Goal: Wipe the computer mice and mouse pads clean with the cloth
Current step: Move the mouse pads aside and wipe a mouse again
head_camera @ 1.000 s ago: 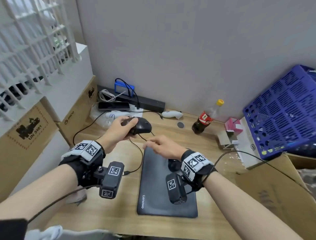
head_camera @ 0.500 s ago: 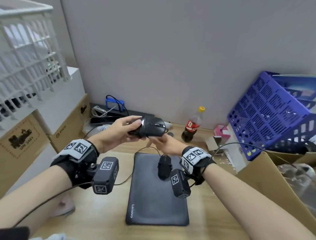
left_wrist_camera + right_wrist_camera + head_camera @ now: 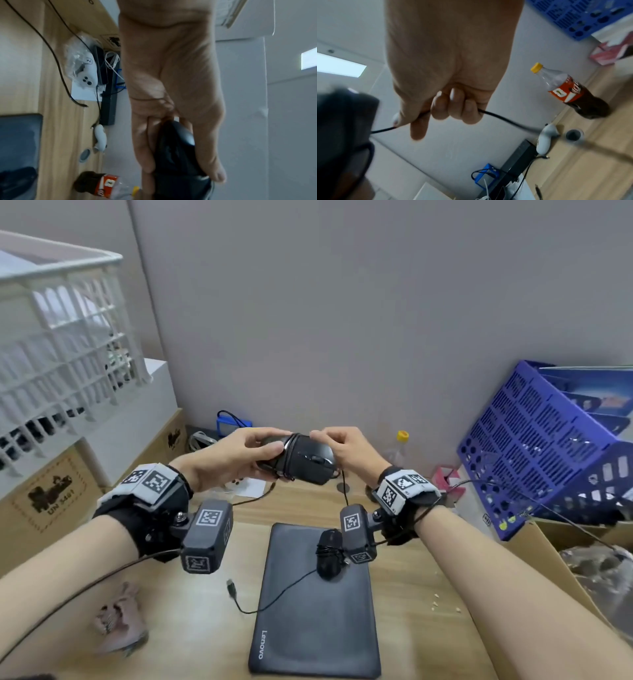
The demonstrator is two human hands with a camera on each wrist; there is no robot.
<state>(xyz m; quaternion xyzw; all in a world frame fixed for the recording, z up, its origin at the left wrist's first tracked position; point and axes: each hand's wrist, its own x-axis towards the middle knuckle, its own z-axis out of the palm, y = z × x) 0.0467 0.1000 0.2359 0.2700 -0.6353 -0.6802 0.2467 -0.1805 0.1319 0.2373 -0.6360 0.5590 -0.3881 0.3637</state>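
My left hand (image 3: 239, 455) grips a black wired mouse (image 3: 305, 460) in the air above the desk, thumb on top and fingers under it; the same mouse (image 3: 178, 152) fills the left wrist view. Its cable is looped around the mouse body. My right hand (image 3: 342, 445) pinches that cable (image 3: 501, 119) just right of the mouse, fingers curled round it. A second black mouse (image 3: 329, 554) with its cord wrapped around it lies on the dark Lenovo mouse pad (image 3: 315, 628) below. A crumpled pinkish cloth (image 3: 118, 619) lies on the desk at the lower left.
A cola bottle (image 3: 570, 89) stands by the wall, near a white controller (image 3: 544, 139). A blue crate (image 3: 548, 446) leans at the right over a cardboard box (image 3: 534, 563). White basket (image 3: 58, 337) and cartons stand at the left. A power strip (image 3: 108, 97) lies along the wall.
The left hand lifted the mouse from the desk's back up into the air. The right hand rose from the pad and took hold of the cable beside the mouse.
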